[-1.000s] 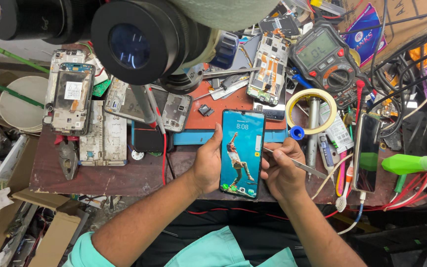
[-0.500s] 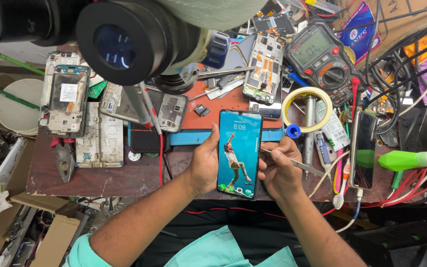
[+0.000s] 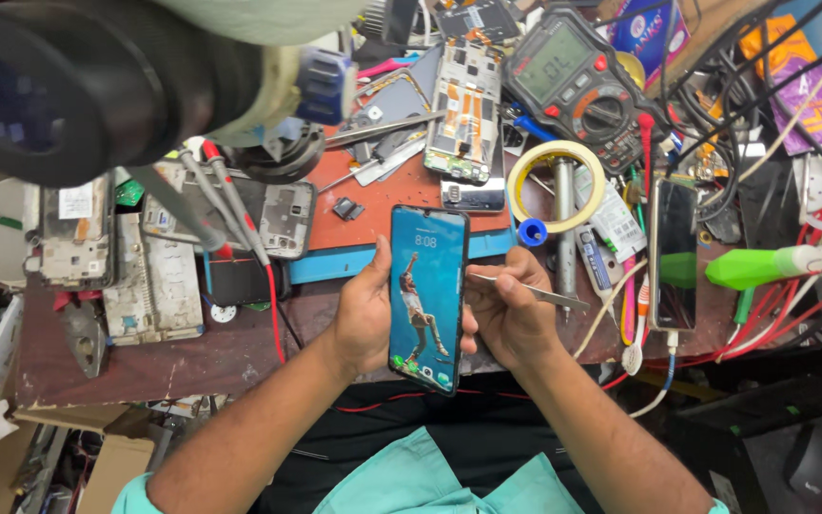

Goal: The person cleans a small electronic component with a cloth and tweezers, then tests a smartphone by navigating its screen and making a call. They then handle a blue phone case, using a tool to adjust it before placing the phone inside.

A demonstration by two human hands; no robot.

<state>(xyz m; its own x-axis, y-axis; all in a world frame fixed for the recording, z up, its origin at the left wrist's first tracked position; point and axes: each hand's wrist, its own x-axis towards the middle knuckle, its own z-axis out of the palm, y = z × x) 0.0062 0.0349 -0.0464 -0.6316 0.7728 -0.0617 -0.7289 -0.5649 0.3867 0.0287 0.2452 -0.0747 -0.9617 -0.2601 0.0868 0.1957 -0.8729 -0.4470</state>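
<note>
- left hand (image 3: 365,319) grips a lit smartphone (image 3: 427,298) upright by its edge;
- right hand (image 3: 511,314) pinches metal tweezers (image 3: 525,289) beside the smartphone;
- multimeter (image 3: 577,81) and tape roll (image 3: 556,181) lie on the cluttered counter (image 3: 164,357)

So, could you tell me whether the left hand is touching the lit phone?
Touching. The head view shows the left hand gripping the phone along its left edge, thumb on the rim.

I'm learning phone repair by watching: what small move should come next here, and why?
Probably set the tweezers down: the phone is lit, held upright between the left hand and right hand, so a free thumb could test its screen.
</note>
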